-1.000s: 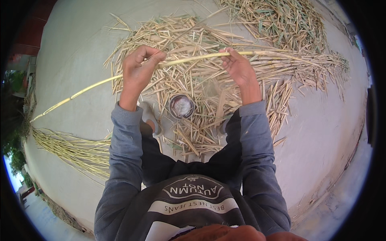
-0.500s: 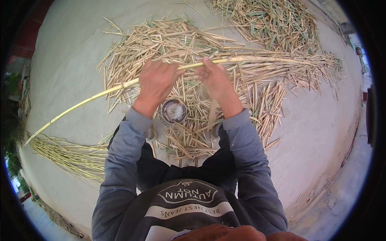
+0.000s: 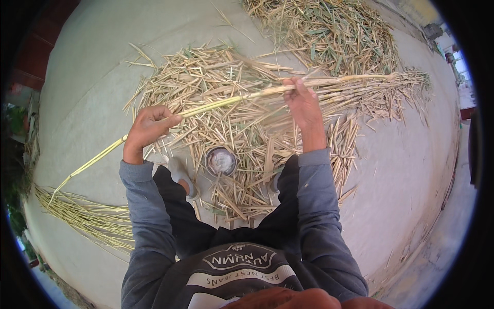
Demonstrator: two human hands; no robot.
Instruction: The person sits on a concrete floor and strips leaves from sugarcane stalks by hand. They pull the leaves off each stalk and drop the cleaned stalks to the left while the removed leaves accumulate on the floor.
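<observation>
A long yellow-green reed stalk (image 3: 216, 104) runs across in front of me, bending down to the far left. My left hand (image 3: 147, 126) is closed round its left part, thumb pressed along it. Left of that hand the stalk shows as two thin lines side by side. Well to the right, my right hand (image 3: 305, 107) pinches the stalk between thumb and fingers, and a pale, blurred piece sticks up past the fingertips. Beneath and beyond the hands lies a heap of dry, straw-coloured husks (image 3: 195, 72).
A round bowl (image 3: 221, 161) with whitish contents stands between my feet. Thin yellow-green stalks (image 3: 92, 216) lie bundled at the left. Uncleaned stalks (image 3: 370, 92) stretch out at the right, below a greener husk pile (image 3: 334, 36). Concrete floor (image 3: 396, 195) surrounds them.
My hands have moved apart: the left slid left and nearer to me along the stalk, the right shifted right. Left of my left hand the stalk now shows two lines.
</observation>
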